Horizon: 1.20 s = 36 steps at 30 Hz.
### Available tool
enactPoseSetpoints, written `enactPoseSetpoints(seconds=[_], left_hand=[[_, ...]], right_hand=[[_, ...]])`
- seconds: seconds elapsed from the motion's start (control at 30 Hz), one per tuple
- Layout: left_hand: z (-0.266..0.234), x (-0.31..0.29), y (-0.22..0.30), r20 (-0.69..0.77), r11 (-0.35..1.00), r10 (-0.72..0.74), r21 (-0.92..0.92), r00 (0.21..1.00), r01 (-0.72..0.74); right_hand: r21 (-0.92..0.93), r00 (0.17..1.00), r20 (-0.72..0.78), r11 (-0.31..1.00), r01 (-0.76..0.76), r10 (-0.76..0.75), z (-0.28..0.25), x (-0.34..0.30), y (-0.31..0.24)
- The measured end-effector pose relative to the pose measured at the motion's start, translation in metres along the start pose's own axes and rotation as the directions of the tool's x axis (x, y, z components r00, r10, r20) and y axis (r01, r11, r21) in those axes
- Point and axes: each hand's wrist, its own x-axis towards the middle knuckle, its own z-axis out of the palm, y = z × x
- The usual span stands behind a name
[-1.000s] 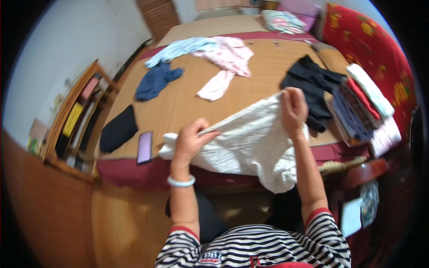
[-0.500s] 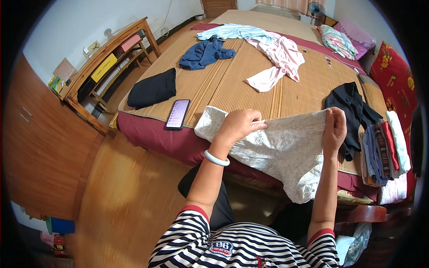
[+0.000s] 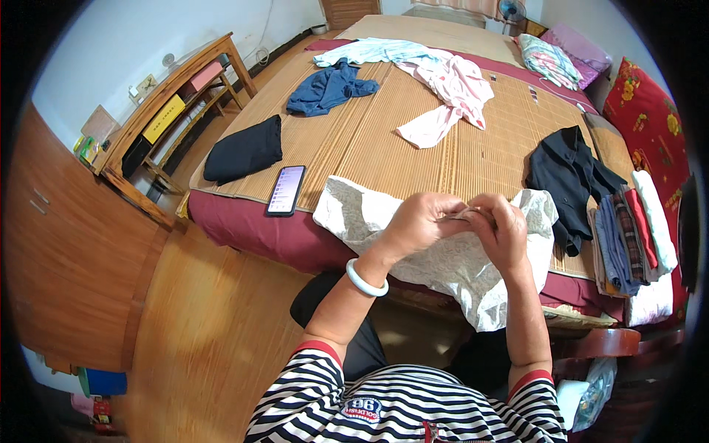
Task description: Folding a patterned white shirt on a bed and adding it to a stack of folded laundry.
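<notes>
A white garment with a faint grey pattern (image 3: 450, 262) lies over the bed's near edge, its lower part hanging toward my lap. My left hand (image 3: 425, 221), with a pale bangle on the wrist, is closed on the garment's upper edge. My right hand (image 3: 502, 229) pinches the same edge right beside it, the fingertips of both hands almost meeting. The exact fold between the fingers is partly hidden. Left of the garment lies a phone with a lit screen (image 3: 286, 190). A black garment (image 3: 569, 181) is spread to the right of my right hand.
Folded black cloth (image 3: 244, 150), a blue garment (image 3: 331, 90) and a pink-and-white garment (image 3: 450, 96) lie on the bamboo mat (image 3: 354, 148). A row of folded clothes (image 3: 624, 236) stands at the right edge. A wooden desk (image 3: 166, 103) is along the left wall.
My right hand has moved left along the garment's edge to meet my left hand. The stretched upper edge has gathered between them, and the garment's right part has dropped onto the mat.
</notes>
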Motion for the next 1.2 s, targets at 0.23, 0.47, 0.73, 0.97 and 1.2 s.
enactPoseSetpoints(seconds=[0.23,0.47,0.73,0.97,1.2], left_hand=[[-0.017,0.003,-0.005,-0.147,1.000,-0.004,-0.011,0.989,0.003],[-0.050,-0.004,-0.025,-0.329,0.987,0.032,-0.140,0.944,-0.082],[-0.047,-0.005,-0.034,-0.392,0.857,-0.122,-0.505,0.912,-0.102],[-0.059,-0.012,-0.035,-0.322,0.720,-0.100,-0.677,0.942,-0.154],[-0.061,-0.012,-0.037,-0.354,0.683,-0.156,-0.713,0.922,-0.158]], right_hand=[[0.080,0.973,0.195,0.986,-0.143,0.126,-0.021,-0.003,0.022],[0.189,0.941,0.269,0.947,-0.260,0.205,-0.040,-0.006,0.049],[0.549,0.906,0.317,0.724,-0.417,0.282,-0.031,-0.011,0.049],[0.681,0.881,0.380,0.558,-0.473,0.283,-0.025,-0.014,0.057],[0.606,0.909,0.335,0.682,-0.410,0.249,-0.024,-0.014,0.055]])
